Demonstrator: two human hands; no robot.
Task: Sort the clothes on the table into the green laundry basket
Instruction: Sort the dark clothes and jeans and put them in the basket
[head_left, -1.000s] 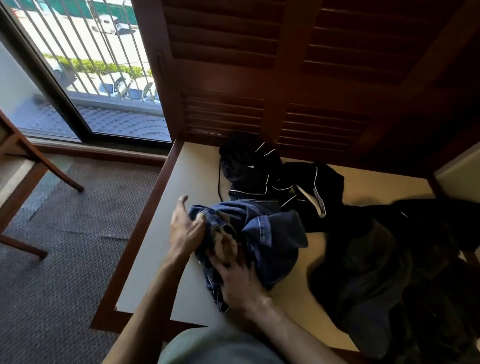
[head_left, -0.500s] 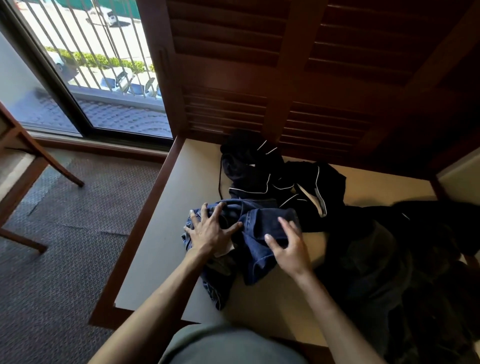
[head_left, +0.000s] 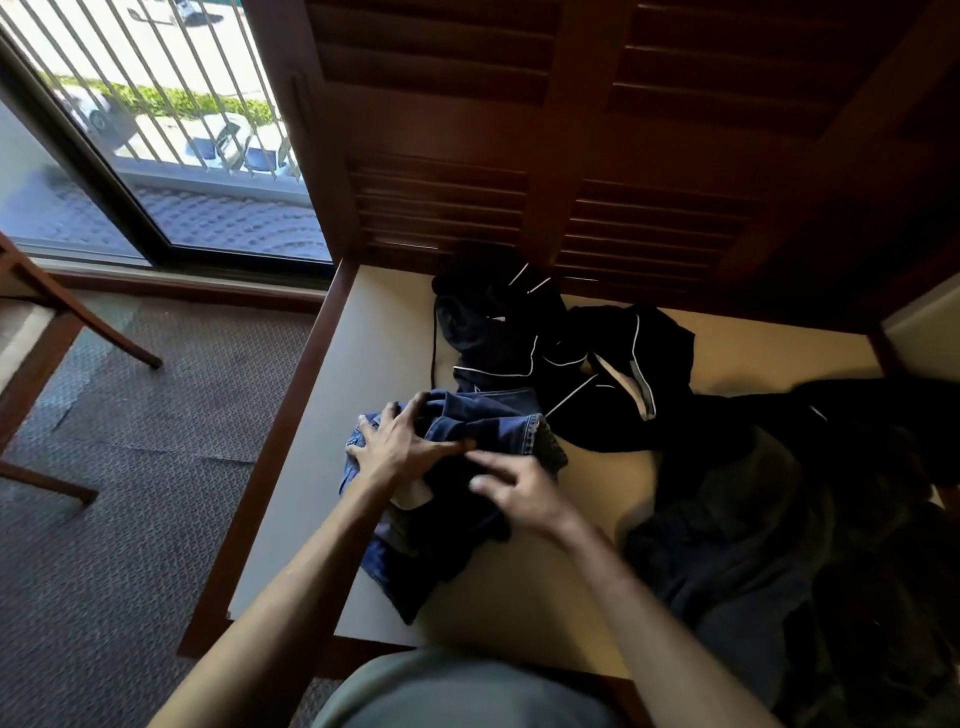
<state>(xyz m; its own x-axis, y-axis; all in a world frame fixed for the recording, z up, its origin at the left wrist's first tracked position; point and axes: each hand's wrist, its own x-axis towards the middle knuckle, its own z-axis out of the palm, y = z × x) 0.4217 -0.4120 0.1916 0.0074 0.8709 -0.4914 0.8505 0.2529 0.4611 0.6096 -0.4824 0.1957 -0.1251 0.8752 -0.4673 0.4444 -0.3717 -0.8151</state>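
Clothes sit bunched on a cream table (head_left: 395, 332) with a dark wood rim, pushed against brown louvred shutters (head_left: 649, 130). Far left: wooden chair legs (head_left: 62, 322) on grey patterned carpet (head_left: 156, 441), and a window (head_left: 156, 130) with railing bars and parked cars outside. Next, at the table's near-left part, blue jeans (head_left: 488, 426) lie crumpled, mid-blue denim with a frayed, lighter hem edge at the right and a pale pocket lining or tag showing low in the folds. Left hand (head_left: 400, 441) lies flat on top of the jeans' left side, fingers spread and straight, pressing down, nothing gripped. Right hand (head_left: 519, 488) is just right of it, over the jeans' dark middle fold, blurred; fingers look loosely extended toward the left hand, touching or just above the cloth, cannot tell which, no clear pinch. Behind the jeans, toward the shutters, a black garment with white piping (head_left: 545, 338) lies heaped, thin white trim lines and a dark cord trailing down its left side; it touches the jeans' far edge. Right of that, a big dark pile of clothes (head_left: 779, 519) covers the table's right side, blackish and dull olive tones, folds hard to separate in shadow. Bottom centre, grey-green fabric of the person's shirt (head_left: 457, 691).
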